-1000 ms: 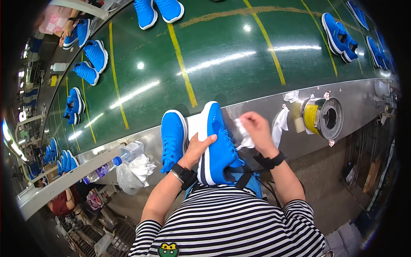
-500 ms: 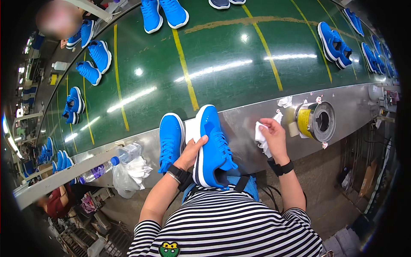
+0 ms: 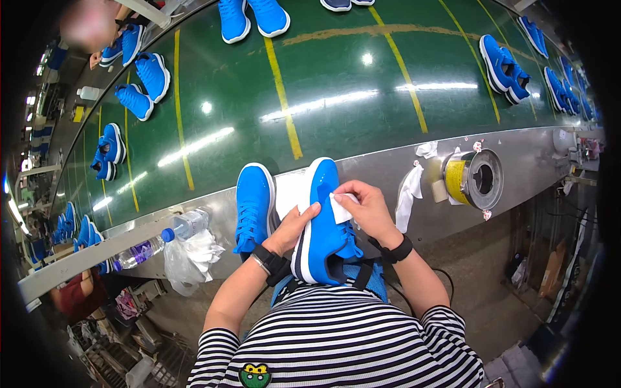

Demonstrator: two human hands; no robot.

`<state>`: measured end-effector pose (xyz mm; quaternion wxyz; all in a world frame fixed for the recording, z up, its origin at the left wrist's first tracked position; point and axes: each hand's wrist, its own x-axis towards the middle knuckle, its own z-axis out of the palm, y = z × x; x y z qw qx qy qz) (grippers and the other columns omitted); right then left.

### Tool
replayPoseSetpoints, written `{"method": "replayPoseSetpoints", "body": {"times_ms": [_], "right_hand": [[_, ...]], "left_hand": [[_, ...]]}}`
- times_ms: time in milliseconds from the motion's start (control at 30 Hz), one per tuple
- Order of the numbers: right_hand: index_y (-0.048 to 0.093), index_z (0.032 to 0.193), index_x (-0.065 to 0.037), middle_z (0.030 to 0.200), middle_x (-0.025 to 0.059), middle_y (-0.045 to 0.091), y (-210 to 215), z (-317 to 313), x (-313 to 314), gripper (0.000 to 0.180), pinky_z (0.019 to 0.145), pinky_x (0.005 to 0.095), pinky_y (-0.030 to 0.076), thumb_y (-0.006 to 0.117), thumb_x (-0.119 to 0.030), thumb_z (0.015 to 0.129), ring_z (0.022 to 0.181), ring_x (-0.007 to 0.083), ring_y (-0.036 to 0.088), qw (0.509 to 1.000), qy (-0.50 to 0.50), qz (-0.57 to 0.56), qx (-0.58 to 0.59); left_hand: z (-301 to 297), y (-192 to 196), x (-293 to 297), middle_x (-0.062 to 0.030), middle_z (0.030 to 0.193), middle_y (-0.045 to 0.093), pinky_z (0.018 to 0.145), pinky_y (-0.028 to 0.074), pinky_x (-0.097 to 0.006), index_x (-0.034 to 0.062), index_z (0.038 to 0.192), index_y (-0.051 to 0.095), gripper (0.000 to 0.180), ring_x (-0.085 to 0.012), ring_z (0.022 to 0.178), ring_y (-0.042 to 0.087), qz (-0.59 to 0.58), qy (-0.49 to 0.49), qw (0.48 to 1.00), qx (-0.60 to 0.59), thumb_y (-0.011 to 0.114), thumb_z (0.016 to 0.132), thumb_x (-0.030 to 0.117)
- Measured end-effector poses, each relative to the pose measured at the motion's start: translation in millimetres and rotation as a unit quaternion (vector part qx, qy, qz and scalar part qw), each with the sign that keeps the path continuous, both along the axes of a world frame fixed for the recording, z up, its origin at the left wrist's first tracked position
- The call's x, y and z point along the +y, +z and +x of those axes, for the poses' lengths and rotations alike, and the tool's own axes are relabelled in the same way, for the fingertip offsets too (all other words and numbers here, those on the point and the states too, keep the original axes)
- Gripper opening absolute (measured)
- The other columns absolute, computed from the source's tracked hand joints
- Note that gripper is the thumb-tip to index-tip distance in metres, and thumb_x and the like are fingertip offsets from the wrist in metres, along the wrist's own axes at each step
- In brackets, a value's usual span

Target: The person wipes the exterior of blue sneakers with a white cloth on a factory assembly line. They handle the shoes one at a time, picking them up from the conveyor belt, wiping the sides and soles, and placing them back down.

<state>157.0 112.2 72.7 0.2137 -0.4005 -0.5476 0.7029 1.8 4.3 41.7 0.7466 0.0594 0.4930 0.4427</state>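
Shoe clamped in your left grip, cloth pinched in your right grip; tin on worktop beside green belt

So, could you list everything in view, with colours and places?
Laced fabric sneaker: one, blue and white, centre
Matching sneaker: one, blue and white, left of it
Thin soft wipe: one, white, at the first sneaker
Long flat conveyor: one, green, ahead
Shoes on it: many, mostly blue, far ones uncountable
Steel ledge: one, grey, along conveyor
Round metal tin: one, silver and yellow, right
Clear plastic bottles: two, near left
Plastic bag: one, translucent, beside bottles
Striped shirt: one, black and white, bottom
Left hand: one, on the first sneaker
Right hand: one, holding the wipe
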Motion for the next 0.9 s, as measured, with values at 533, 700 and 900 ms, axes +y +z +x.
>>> {"method": "replayPoseSetpoints", "body": {"times_ms": [533, 700, 900], "right_hand": [[0.060, 0.078, 0.000, 0.075, 0.0110, 0.059, -21.7, -12.3, -0.4, 0.012, 0.062, 0.0292, 0.045, 0.062, -0.010, 0.072, 0.068, 0.0201, 0.058, 0.972, -0.002, 0.208, -0.113], [0.058, 0.074, -0.003, 0.075, 0.0131, 0.057, -18.4, -13.8, -0.2, 0.008, 0.065, 0.0357, 0.045, 0.060, -0.009, 0.071, 0.072, 0.0287, 0.057, 0.951, -0.040, 0.259, -0.166], [0.060, 0.078, -0.002, 0.073, 0.0118, 0.058, -13.1, -2.4, 5.2, 0.010, 0.061, 0.0303, 0.045, 0.062, -0.009, 0.072, 0.067, 0.0230, 0.058, 0.996, -0.047, 0.010, -0.071]], "left_hand": [[20.6, 1.0, 2.7, -0.0096, 0.115, 0.050, 0.087, 0.041, -0.029, 0.0003, 0.125, 0.036, 0.054, -0.0153, 0.101, 0.049, 0.031, -0.007, 0.997, 0.075, 0.058, 0.083, 0.027], [17.0, 1.3, 1.5, -0.0097, 0.115, 0.050, 0.086, 0.042, -0.029, 0.0004, 0.125, 0.035, 0.051, -0.0154, 0.101, 0.050, 0.020, -0.013, 0.999, 0.039, 0.056, 0.085, 0.025], [14.8, -4.6, -0.3, -0.0098, 0.114, 0.050, 0.086, 0.042, -0.030, 0.0003, 0.125, 0.035, 0.054, -0.0162, 0.100, 0.050, 0.021, -0.017, 0.999, 0.045, 0.058, 0.083, 0.027]]}}
